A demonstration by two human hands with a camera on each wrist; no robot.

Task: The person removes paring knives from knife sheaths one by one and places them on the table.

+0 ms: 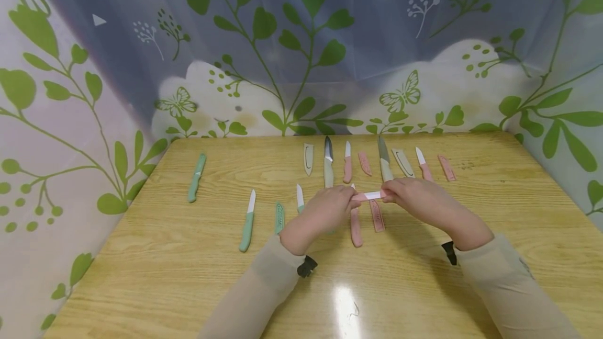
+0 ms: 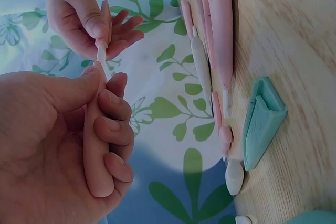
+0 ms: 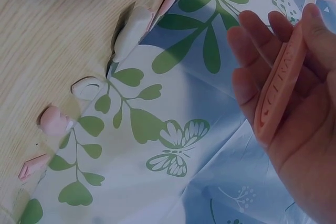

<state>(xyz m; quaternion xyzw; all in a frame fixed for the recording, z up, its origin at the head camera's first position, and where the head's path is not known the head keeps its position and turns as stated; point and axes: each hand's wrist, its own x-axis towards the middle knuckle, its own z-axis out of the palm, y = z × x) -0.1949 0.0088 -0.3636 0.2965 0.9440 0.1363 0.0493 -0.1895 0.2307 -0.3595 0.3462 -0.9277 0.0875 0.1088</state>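
My left hand (image 1: 325, 209) grips the pink handle of a small paring knife (image 2: 97, 148), its fingers curled round it in the left wrist view. Facing it, my right hand (image 1: 419, 203) holds a pink knife sheath (image 3: 281, 87) between thumb and fingers. The white blade (image 1: 372, 195) spans the gap between the hands, its tip end inside the sheath's mouth. Beneath them on the table lie another pink knife (image 1: 356, 228) and a pink sheath (image 1: 377, 216). A green-handled knife (image 1: 300, 198) is partly hidden behind the left hand.
On the wooden table (image 1: 165, 276), a sheathed green knife (image 1: 196, 178), a bare green knife (image 1: 247, 229) and a green sheath (image 1: 280, 217) lie left. Along the back are beige knives (image 1: 328, 164), beige sheaths (image 1: 308, 159), pink knives (image 1: 347, 164) and pink sheaths (image 1: 446, 167). Patterned cloth (image 1: 264, 67) hangs behind.
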